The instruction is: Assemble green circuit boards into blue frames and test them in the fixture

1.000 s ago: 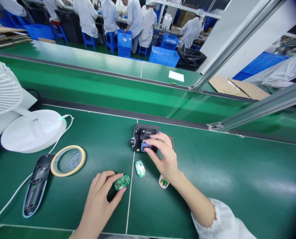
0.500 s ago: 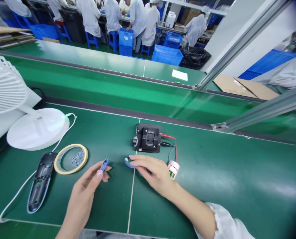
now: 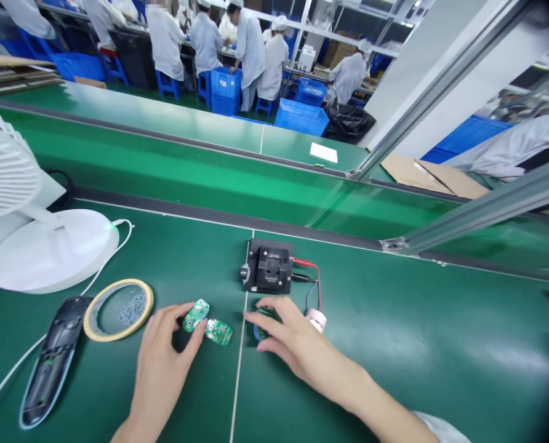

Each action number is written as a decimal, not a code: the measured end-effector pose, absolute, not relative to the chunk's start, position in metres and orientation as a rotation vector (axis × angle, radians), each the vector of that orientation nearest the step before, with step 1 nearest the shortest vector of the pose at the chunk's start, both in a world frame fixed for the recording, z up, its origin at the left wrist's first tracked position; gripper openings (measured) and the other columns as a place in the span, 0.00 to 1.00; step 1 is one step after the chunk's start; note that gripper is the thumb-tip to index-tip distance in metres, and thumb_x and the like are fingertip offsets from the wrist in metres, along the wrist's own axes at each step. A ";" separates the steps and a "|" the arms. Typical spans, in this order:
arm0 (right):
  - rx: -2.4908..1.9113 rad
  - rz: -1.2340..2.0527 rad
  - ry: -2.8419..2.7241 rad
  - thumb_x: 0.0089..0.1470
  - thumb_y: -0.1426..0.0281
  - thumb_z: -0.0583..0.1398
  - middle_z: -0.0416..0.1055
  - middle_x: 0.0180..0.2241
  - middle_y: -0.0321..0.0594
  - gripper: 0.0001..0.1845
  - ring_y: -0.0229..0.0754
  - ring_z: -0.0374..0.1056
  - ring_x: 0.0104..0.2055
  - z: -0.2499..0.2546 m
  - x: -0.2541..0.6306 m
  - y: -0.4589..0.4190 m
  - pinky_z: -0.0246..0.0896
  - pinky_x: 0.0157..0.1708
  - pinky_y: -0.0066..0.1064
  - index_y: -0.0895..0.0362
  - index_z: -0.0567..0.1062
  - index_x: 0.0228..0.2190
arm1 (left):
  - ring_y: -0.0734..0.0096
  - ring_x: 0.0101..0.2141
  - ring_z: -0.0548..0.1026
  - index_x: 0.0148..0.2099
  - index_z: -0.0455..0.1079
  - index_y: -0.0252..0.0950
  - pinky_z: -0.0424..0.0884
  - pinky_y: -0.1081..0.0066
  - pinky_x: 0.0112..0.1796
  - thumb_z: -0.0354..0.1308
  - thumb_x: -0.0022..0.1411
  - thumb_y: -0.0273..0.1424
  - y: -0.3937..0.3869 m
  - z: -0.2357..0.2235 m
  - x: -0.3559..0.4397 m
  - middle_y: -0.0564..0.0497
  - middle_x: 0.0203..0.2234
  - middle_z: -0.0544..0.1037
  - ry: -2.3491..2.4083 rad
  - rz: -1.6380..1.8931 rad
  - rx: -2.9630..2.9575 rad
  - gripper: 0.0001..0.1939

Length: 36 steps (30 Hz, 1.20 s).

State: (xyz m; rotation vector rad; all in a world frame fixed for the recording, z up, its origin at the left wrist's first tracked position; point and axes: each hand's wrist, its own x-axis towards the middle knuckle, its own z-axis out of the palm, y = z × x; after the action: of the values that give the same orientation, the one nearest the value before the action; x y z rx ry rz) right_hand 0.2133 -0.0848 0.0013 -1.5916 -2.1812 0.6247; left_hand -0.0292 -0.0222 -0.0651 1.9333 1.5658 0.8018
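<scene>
My left hand (image 3: 161,351) pinches a small green circuit board (image 3: 196,315) between thumb and fingers. A second green circuit board (image 3: 218,332) lies on the green mat (image 3: 200,394) right beside that hand. My right hand (image 3: 302,344) cups a green-and-blue part (image 3: 260,329), mostly hidden under its fingers. Just above it stands a black test fixture (image 3: 269,266), its socket uncovered. Red and black leads (image 3: 308,271) run from the fixture to a small pink-white connector (image 3: 316,320) near my right hand.
A roll of tan tape (image 3: 117,309) encircles a pile of small screws at left. Beyond it lie a black device housing (image 3: 55,363) with a white cable and a white fan (image 3: 53,249). Co-workers in white sit at benches beyond the aluminium rail (image 3: 477,203).
My left hand has let go of the small blue item and now pinches a green board. A second board now lies beside it. My right hand has moved slightly down and left.
</scene>
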 end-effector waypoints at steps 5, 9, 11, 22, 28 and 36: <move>-1.517 0.409 -1.689 0.58 0.66 0.62 0.68 0.48 0.44 0.12 0.44 0.69 0.51 0.018 0.230 -0.056 0.69 0.51 0.38 0.51 0.72 0.45 | 0.66 0.29 0.68 0.45 0.70 0.40 0.69 0.67 0.31 0.57 0.62 0.48 -0.019 -0.062 -0.029 0.49 0.36 0.73 1.538 0.888 1.937 0.18; -1.494 0.161 -1.589 0.55 0.68 0.65 0.69 0.50 0.46 0.07 0.47 0.69 0.53 -0.005 0.233 -0.036 0.68 0.52 0.43 0.54 0.70 0.32 | 0.72 0.28 0.72 0.47 0.69 0.43 0.71 0.73 0.32 0.59 0.62 0.38 -0.033 -0.061 -0.034 0.50 0.39 0.75 1.202 1.000 1.976 0.12; -1.439 0.100 -1.667 0.56 0.69 0.64 0.71 0.49 0.47 0.07 0.48 0.69 0.56 -0.019 0.233 -0.032 0.64 0.57 0.48 0.54 0.70 0.31 | 0.72 0.28 0.75 0.47 0.71 0.44 0.72 0.75 0.32 0.60 0.61 0.38 -0.040 -0.060 -0.034 0.51 0.37 0.78 1.085 0.950 1.995 0.12; -1.443 -0.004 -1.779 0.57 0.66 0.63 0.75 0.51 0.46 0.13 0.50 0.64 0.62 -0.030 0.237 -0.033 0.54 0.64 0.54 0.53 0.72 0.45 | 0.67 0.40 0.82 0.49 0.72 0.47 0.78 0.75 0.40 0.59 0.62 0.38 -0.023 -0.064 -0.025 0.55 0.43 0.82 1.074 0.733 2.097 0.13; -1.527 0.093 -1.673 0.54 0.65 0.66 0.76 0.51 0.41 0.38 0.46 0.70 0.57 -0.032 0.236 -0.029 0.54 0.65 0.51 0.47 0.57 0.62 | 0.67 0.40 0.82 0.50 0.71 0.49 0.78 0.75 0.40 0.59 0.62 0.40 -0.026 -0.067 -0.027 0.56 0.43 0.81 1.072 0.695 2.127 0.14; -1.497 0.192 -1.631 0.52 0.67 0.68 0.76 0.52 0.39 0.45 0.47 0.67 0.59 -0.030 0.237 -0.029 0.55 0.63 0.49 0.44 0.53 0.64 | 0.60 0.50 0.77 0.49 0.71 0.48 0.77 0.63 0.46 0.57 0.63 0.42 -0.024 -0.071 -0.025 0.52 0.51 0.77 1.142 0.632 2.179 0.14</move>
State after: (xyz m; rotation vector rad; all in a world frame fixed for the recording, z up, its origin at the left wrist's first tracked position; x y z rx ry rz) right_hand 0.2367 -0.0285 -0.0295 -1.4975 -1.6310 0.1921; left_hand -0.0247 -0.0240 -0.0707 2.1794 1.1419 0.6319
